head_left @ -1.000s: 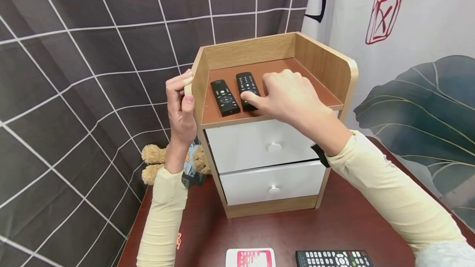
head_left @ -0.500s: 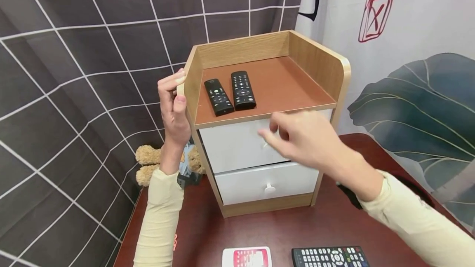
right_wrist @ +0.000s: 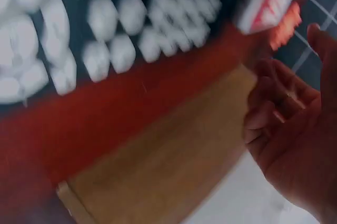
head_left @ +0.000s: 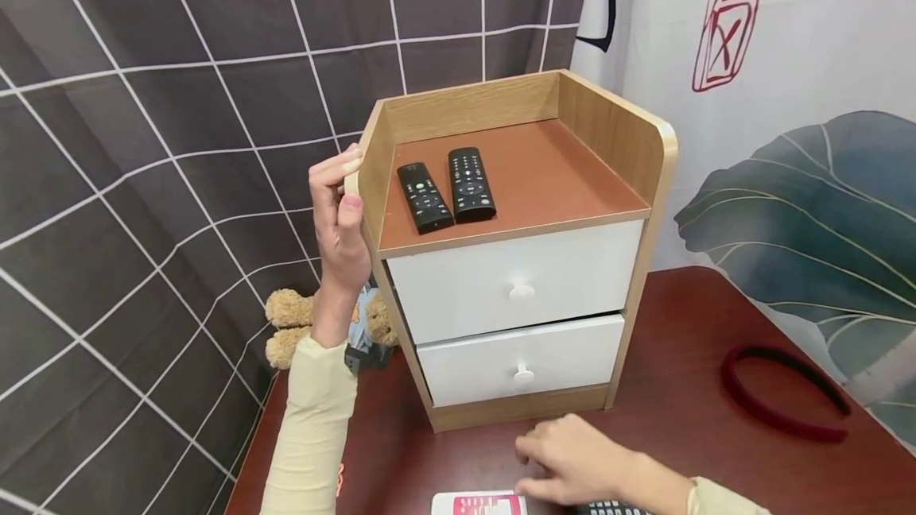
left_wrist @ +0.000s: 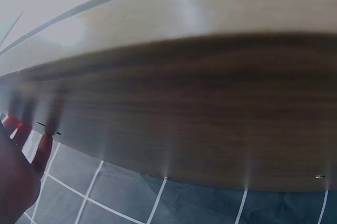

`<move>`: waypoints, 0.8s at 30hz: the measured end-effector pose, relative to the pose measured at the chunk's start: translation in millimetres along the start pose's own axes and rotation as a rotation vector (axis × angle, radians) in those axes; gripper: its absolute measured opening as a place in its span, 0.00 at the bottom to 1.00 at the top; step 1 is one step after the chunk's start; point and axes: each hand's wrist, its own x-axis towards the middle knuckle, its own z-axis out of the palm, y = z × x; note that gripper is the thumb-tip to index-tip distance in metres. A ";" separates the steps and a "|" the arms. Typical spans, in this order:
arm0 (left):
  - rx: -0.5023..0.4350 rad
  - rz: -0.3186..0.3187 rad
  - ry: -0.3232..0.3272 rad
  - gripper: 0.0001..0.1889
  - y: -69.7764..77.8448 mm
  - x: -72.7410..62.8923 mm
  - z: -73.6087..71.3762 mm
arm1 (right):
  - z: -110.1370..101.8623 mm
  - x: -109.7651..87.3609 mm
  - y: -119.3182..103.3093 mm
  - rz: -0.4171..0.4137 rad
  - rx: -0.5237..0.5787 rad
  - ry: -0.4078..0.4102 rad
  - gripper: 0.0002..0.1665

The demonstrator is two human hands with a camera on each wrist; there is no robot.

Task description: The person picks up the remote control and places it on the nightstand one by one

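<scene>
My left hand (head_left: 342, 237) rests against the left side panel of a small wooden cabinet (head_left: 622, 141). Its thumb lies by the panel's front edge, and the left wrist view shows straight fingers touching the outer face. Two black remote controls lie side by side on the brown top, a narrower left one (head_left: 425, 197) and a wider right one (head_left: 471, 185). Low in front of the cabinet is my right hand (head_left: 572, 459), loosely bent and holding nothing. It is over a white device with a pink face (head_left: 487, 505) and a third remote control (right_wrist: 131, 19), partly hidden in the head view.
Two white drawers, the upper (head_left: 515, 280) and the lower (head_left: 522, 360), have round knobs. A plush bear (head_left: 293, 316) lies behind my left forearm. On the dark red table (head_left: 687, 324) is a dark red headband (head_left: 780, 412). A grid curtain (head_left: 215, 141) hangs close on the left.
My right hand has left the wider remote control on the cabinet top and moved down toward the table front. My left hand stays at the side panel. The headband has come into view.
</scene>
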 end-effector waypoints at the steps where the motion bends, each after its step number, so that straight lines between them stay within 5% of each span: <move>1: -0.004 0.004 0.005 0.24 -0.5 0.2 0.3 | 9.6 -4.5 -2.2 -0.017 -0.008 -0.022 0.19; 9: -0.013 0.002 0.014 0.26 0.2 0.0 1.7 | 55.4 -16.6 -11.3 -0.126 -0.159 -0.037 0.28; 13: -0.005 -0.006 0.005 0.24 1.7 -1.2 1.0 | 65.0 -15.2 -13.5 -0.159 -0.234 -0.015 0.26; 24: -0.016 -0.002 -0.001 0.23 1.8 0.2 0.5 | 73.9 -9.5 -19.3 -0.177 -0.222 -0.019 0.20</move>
